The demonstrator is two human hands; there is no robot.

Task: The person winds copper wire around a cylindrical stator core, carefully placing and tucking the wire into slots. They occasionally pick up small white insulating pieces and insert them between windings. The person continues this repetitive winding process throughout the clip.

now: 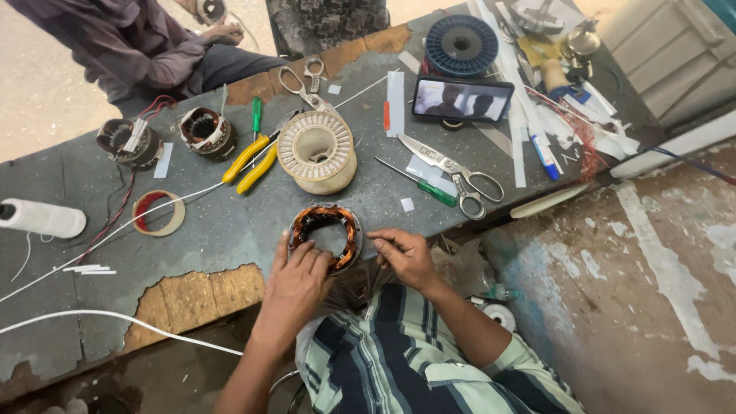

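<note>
Striped green and dark cloth of the person's shirt (pixel 414 353) fills the bottom of the view, and both bare forearms reach up from it to the near edge of the grey workbench (pixel 230 230). At that edge sits a stator ring wound with copper wire (pixel 326 236), lying flat with its bore facing up, close enough that the elbows can stay tucked in.

The left hand (pixel 295 280) lies over the ring's near rim, fingers curled onto it and gripping it, seemingly to keep it from turning. The right hand (pixel 405 257) is just beside the ring on its right, fingertips pinched together as if on a fine strand or slip; what sits between them is too small to make out.

Beyond the ring stands a cream plastic spool (pixel 317 151), with yellow-handled pliers (pixel 249 162) to its left and a green screwdriver (pixel 418 182) and steel scissors (pixel 454 172) to its right, all within an arm's reach. Farther left are two more wound stators (pixel 205 132), a roll of tape (pixel 158 212) and a white thread cone (pixel 42 218). A phone (pixel 462 100) is propped near the far edge beside a dark blue wire reel (pixel 461 44). Another person in a dark sleeve (pixel 146 54) sits across the bench.
</note>
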